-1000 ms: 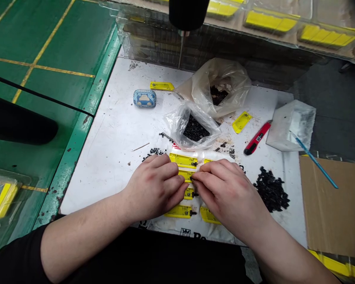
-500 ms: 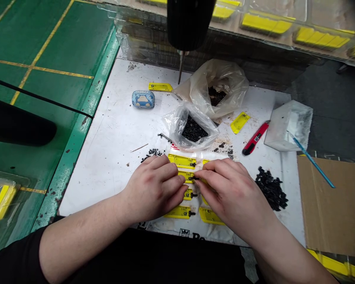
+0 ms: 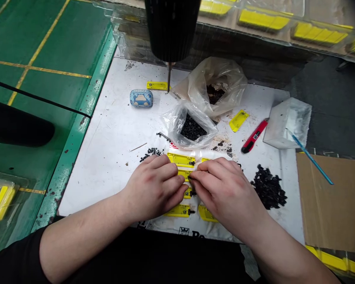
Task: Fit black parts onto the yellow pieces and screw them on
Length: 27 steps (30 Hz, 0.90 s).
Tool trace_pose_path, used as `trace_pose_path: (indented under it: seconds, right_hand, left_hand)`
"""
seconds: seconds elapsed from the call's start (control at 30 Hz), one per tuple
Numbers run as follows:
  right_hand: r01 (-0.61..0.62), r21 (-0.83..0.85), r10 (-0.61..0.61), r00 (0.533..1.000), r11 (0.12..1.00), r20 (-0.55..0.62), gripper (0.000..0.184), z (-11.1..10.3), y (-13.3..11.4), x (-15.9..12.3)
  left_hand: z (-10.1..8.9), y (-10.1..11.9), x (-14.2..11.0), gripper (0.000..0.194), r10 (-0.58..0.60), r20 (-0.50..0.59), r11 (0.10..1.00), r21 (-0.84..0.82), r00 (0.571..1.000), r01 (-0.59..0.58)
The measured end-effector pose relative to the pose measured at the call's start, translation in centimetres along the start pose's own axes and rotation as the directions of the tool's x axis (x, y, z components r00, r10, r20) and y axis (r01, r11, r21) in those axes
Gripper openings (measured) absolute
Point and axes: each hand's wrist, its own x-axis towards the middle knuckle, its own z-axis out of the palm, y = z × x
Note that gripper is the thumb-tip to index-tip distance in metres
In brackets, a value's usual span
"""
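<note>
My left hand (image 3: 156, 187) is closed, thumb and fingers on a long yellow plastic shell (image 3: 184, 173) lying on the white sheet. From the other side my right hand (image 3: 225, 187) pinches a small black plastic part (image 3: 189, 178) at the right end of that shell. Its fingertips partly hide the part. Above lies another yellow shell (image 3: 180, 159) with a black piece at its right end. Below, a further yellow shell (image 3: 177, 210) has a black part sticking out. A second column of shells, with one yellow shell (image 3: 206, 213) at the bottom, is partly under my right hand.
An electric screwdriver (image 3: 171, 31) hangs point down over the back. Beyond my hands stand a bag of small black screws (image 3: 192, 128) and a larger plastic bag (image 3: 236, 79). On the right are a red utility knife (image 3: 254, 136), a whitish block (image 3: 275, 126) and black parts (image 3: 269, 187).
My right hand has moved slightly left, bringing the black part against the yellow shell's end. The left hand stays in place. The hanging screwdriver appears farther left as the view shifts slightly.
</note>
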Motion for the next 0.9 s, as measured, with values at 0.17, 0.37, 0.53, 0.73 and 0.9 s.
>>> trace_pose_path:
  seconds: [0.17, 0.37, 0.53, 0.73, 0.9]
  right_hand:
    - [-0.005, -0.005, 0.005, 1.0, 1.0, 0.001, 0.013, 0.08, 0.01, 0.03]
    - [-0.013, 0.002, 0.013, 1.0, 1.0, 0.003, 0.013, 0.05, 0.02, -0.04]
    - [-0.01, 0.001, 0.01, 1.0, 1.0, 0.003, 0.013, 0.0, 0.01, -0.03]
    - [-0.011, -0.001, 0.011, 1.0, 1.0, 0.002, 0.014, -0.01, 0.01, 0.03]
    - [-0.003, -0.012, 0.003, 1.0, 1.0, -0.005, 0.015, 0.04, 0.05, -0.01]
  left_hand:
    - [-0.05, 0.03, 0.04, 0.025, 0.002, 0.007, 1.0, 0.008, 1.0, -0.002]
    - [0.0, 0.05, 0.15, 0.024, 0.0, 0.009, 1.0, 0.012, 1.0, 0.0]
    - [0.0, -0.06, 0.13, 0.024, 0.001, -0.001, 1.0, 0.002, 1.0, -0.001]
    - [-0.05, -0.02, 0.06, 0.024, -0.006, 0.013, 1.0, 0.0, 1.0, 0.006]
    - [-0.06, 0.02, 0.12, 0.024, -0.008, 0.01, 1.0, -0.007, 1.0, 0.008]
